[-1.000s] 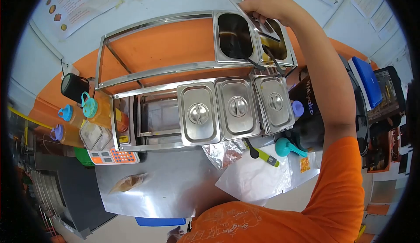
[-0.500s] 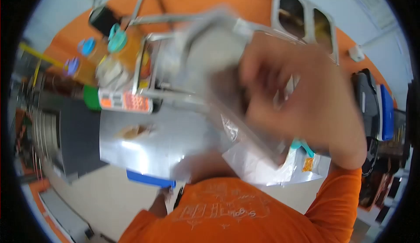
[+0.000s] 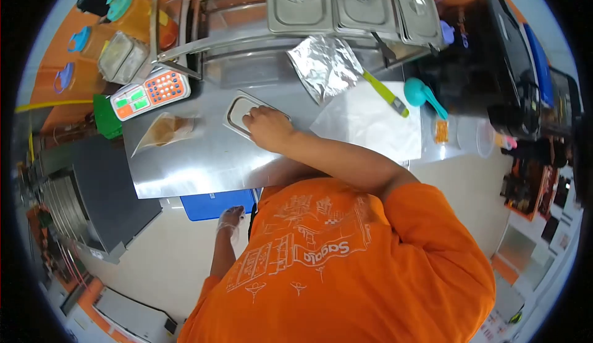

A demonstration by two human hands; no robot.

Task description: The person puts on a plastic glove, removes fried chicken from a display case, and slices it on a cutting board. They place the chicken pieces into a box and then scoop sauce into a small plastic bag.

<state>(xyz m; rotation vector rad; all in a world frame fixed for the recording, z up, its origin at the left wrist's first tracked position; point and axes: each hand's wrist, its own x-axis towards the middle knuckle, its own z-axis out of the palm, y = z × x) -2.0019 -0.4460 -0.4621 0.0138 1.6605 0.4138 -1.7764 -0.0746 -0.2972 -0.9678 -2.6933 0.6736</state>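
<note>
My right hand [image 3: 270,128] is on the steel counter, its fingers curled over the middle of a small rectangular steel lid [image 3: 237,113]. The lid lies flat, and the hand covers part of it. At my side hangs my left hand [image 3: 231,217] in a clear plastic glove, close to a blue tub [image 3: 194,206] below the counter edge. Its fingers are too dark and small to read. Left of the lid rests a paper pouch with brown contents [image 3: 165,129]. To the right are a white sheet [image 3: 377,124], crumpled foil [image 3: 325,66] and a green-handled tool [image 3: 384,93].
A steel rack [image 3: 216,46] and lidded steel pans [image 3: 301,0] line the back. At left stand an orange-and-white scale [image 3: 151,93] and drink jugs [image 3: 131,14]. A teal scoop [image 3: 423,95] and a black appliance [image 3: 488,65] are at right.
My right hand has come down from close to the camera, where it was blurred with a shiny thing, to the lid on the counter. The view has tilted downward.
</note>
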